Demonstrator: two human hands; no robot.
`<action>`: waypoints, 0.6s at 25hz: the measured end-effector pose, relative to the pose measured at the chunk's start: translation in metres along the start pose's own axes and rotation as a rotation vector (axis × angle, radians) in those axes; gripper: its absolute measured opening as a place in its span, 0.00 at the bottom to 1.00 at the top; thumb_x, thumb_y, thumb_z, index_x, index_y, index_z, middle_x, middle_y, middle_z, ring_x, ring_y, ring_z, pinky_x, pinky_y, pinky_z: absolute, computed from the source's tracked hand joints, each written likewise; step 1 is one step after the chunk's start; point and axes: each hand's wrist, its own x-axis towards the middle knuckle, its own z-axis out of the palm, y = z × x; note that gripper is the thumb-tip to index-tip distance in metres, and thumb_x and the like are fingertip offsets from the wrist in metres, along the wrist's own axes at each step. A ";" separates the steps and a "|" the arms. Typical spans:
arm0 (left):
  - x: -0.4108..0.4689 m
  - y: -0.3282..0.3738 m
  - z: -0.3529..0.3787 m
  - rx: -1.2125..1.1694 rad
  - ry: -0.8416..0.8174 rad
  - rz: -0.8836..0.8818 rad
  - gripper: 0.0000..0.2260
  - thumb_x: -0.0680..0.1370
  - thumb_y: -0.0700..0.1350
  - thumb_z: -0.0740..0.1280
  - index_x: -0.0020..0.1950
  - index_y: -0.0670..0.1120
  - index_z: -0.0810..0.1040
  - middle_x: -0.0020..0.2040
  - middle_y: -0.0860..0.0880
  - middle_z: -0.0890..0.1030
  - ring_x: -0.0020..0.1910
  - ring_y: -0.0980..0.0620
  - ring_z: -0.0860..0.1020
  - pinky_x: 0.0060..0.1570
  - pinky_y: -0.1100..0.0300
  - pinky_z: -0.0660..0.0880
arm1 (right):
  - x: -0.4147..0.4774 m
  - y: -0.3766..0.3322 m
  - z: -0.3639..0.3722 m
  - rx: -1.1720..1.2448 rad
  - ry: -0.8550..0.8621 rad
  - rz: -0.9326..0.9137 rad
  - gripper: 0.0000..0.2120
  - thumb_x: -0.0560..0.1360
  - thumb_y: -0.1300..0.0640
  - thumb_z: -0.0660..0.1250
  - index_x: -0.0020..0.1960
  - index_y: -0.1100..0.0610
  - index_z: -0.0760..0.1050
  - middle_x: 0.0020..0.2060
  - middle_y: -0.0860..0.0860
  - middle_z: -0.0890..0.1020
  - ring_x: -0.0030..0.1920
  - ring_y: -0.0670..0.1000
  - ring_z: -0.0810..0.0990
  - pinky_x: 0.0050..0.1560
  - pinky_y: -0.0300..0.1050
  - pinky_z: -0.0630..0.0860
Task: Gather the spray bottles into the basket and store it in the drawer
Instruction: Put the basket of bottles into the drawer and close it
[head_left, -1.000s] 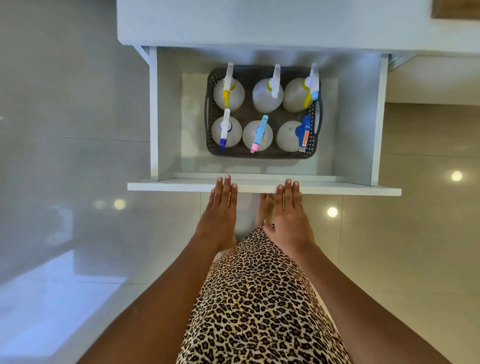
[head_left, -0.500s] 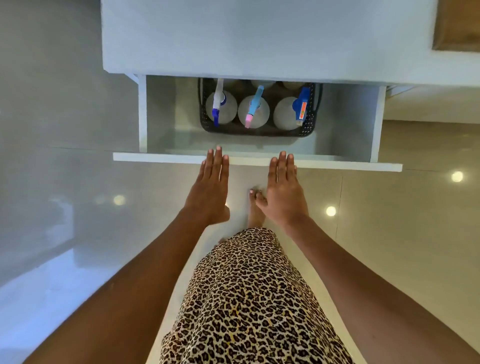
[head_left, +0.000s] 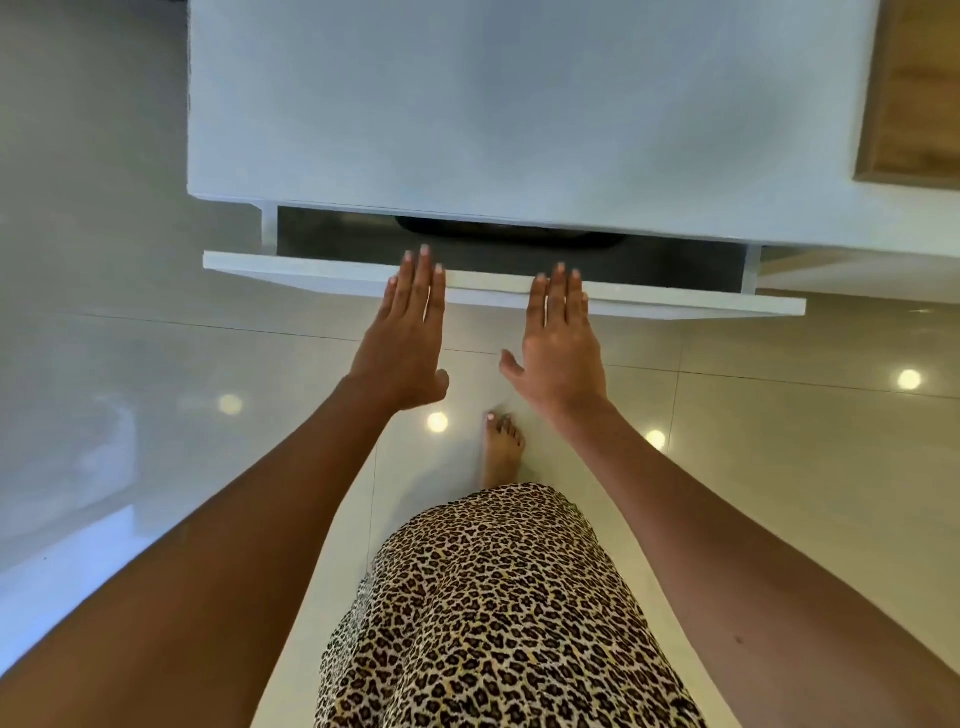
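The white drawer (head_left: 311, 270) stands only a narrow gap out of the white cabinet (head_left: 467, 104). In that gap just the near rim of the dark basket (head_left: 511, 240) shows; the spray bottles are hidden under the cabinet top. My left hand (head_left: 410, 332) and my right hand (head_left: 561, 343) lie flat with straight fingers against the drawer's front panel, side by side near its middle.
Glossy pale floor tiles (head_left: 779, 441) spread all round, with bright light spots reflected in them. A wooden panel (head_left: 914, 93) sits at the upper right beside the cabinet. My bare foot (head_left: 501, 449) and leopard-print skirt (head_left: 493, 613) are below the hands.
Both hands have pushed the drawer far inward. The basket and bottles, fully visible a second ago, have slid under the cabinet top until only the basket's rim shows.
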 end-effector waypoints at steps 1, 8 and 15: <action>0.004 -0.001 -0.001 -0.001 0.012 0.000 0.46 0.71 0.53 0.68 0.73 0.39 0.38 0.75 0.38 0.38 0.74 0.39 0.37 0.72 0.48 0.41 | 0.004 0.001 -0.001 -0.011 0.003 -0.004 0.39 0.77 0.44 0.58 0.74 0.65 0.41 0.75 0.65 0.46 0.75 0.64 0.43 0.75 0.54 0.45; 0.013 -0.005 -0.012 -0.028 0.117 0.033 0.43 0.71 0.49 0.67 0.73 0.37 0.41 0.75 0.36 0.40 0.74 0.38 0.39 0.73 0.48 0.42 | 0.017 0.004 -0.013 -0.011 0.006 -0.005 0.40 0.77 0.44 0.59 0.74 0.64 0.42 0.75 0.63 0.47 0.75 0.63 0.45 0.75 0.55 0.51; 0.053 -0.024 -0.047 0.032 0.307 0.039 0.44 0.72 0.45 0.70 0.73 0.37 0.41 0.76 0.35 0.44 0.74 0.36 0.42 0.73 0.47 0.44 | 0.050 0.036 -0.051 -0.085 0.325 -0.161 0.44 0.68 0.45 0.72 0.74 0.60 0.54 0.74 0.61 0.58 0.74 0.62 0.56 0.73 0.58 0.53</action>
